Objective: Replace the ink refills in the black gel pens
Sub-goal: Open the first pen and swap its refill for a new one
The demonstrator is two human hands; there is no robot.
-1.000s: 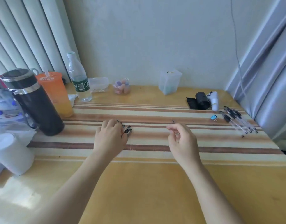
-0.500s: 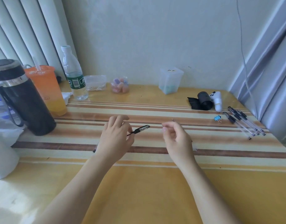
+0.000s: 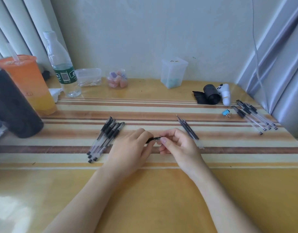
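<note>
- Both hands meet over the middle of the striped worktop, holding one black gel pen between them; only a short dark stretch of it shows in the gap.
- The left hand has its fingers curled and pinching the pen's left end.
- The right hand has its thumb and fingers pressed on the pen's right end.
- A bundle of capped gel pens lies just left of the left hand, slanting from far right to near left, the pens touching one another.
- A few thin dark refills lie just beyond the right hand, tips pointing away; their near ends pass behind the hand.
- A second group of pens lies well apart at the right edge of the worktop, with a small blue binder clip near them.
- Behind those, a black roll touches a white gadget.
- Along the wall stand a clear box, a small jar of pastel pieces, a low clear tub and a water bottle.
- At the left are an orange drink cup with a straw and, nearer, a dark flask.
</note>
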